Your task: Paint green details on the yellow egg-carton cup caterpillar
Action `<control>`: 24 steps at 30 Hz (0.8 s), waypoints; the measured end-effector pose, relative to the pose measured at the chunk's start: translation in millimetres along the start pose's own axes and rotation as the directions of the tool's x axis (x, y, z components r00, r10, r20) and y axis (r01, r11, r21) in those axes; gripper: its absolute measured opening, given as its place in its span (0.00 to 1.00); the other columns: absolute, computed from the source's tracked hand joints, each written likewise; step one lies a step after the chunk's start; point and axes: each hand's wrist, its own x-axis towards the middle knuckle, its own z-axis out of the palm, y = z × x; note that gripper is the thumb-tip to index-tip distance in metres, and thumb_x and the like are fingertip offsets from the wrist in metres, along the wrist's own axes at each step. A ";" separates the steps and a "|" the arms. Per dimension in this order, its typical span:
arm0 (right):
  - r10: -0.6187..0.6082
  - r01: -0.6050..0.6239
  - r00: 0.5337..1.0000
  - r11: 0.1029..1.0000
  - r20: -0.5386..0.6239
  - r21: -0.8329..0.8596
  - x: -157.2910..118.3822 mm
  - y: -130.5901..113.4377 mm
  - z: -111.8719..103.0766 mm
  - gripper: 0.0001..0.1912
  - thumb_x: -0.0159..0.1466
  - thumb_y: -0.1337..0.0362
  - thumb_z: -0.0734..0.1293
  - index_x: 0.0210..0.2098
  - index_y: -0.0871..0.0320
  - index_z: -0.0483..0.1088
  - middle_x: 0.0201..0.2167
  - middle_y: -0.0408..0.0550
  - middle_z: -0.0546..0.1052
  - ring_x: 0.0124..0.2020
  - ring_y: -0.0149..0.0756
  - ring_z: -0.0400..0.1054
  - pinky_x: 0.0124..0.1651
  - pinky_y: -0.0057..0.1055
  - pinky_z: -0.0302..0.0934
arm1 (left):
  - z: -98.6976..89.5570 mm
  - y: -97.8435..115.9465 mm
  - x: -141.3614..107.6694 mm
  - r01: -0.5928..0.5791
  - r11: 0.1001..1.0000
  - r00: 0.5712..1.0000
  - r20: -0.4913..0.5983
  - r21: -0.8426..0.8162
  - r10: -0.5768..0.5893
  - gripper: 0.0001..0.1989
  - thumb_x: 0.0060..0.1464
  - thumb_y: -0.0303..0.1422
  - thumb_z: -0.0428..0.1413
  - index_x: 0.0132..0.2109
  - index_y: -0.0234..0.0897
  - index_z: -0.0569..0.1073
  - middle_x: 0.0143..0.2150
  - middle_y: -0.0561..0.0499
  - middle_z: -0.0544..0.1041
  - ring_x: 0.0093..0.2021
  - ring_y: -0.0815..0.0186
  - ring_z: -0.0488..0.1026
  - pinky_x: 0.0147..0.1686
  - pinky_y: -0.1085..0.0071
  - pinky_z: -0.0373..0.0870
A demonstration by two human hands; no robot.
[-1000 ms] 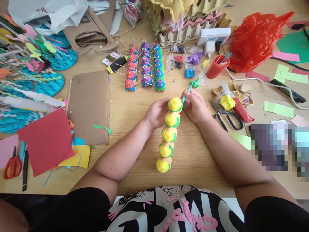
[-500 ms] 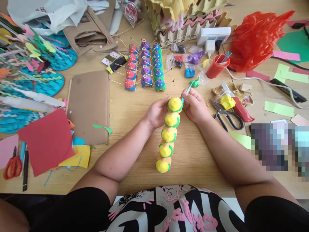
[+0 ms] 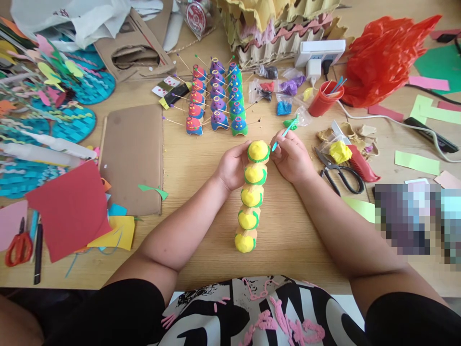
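My left hand (image 3: 235,166) grips the far end of an egg-carton strip (image 3: 251,196) from its left side. Yellow clay caps the strip's several bumps, and green clay runs around their lower edges. Between the thumb and fingers of my right hand (image 3: 292,156) is a thin light-blue clay tool (image 3: 283,136). Its lower tip is just right of the farthest bump, with a small gap showing. Beyond this hand lies a lump of green clay (image 3: 290,124) on a clear bag.
Three painted carton strips (image 3: 219,98) with pins stand at the back. Bagged clay (image 3: 284,106), a red cup (image 3: 326,98) of tools and black-handled scissors (image 3: 339,173) are to the right. Cardboard (image 3: 132,161) and red paper (image 3: 68,211) lie left; egg trays (image 3: 281,43) are stacked behind.
The strip has shifted slightly away from me, its far end a little left. The blue tool has tilted lower, its tip now apart from the farthest bump.
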 end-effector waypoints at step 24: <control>-0.050 0.047 0.998 0.997 -0.044 -0.063 -2.7 0.6 5.9 0.29 0.53 0.40 0.82 0.30 0.51 0.64 0.22 0.35 0.58 0.23 0.29 0.51 0.28 0.32 0.49 | -11.1 3.1 9.8 -0.069 0.997 0.997 -0.031 -0.025 0.069 0.14 0.68 0.42 0.53 0.41 0.44 0.82 0.27 0.47 0.82 0.26 0.55 0.79 0.30 0.61 0.76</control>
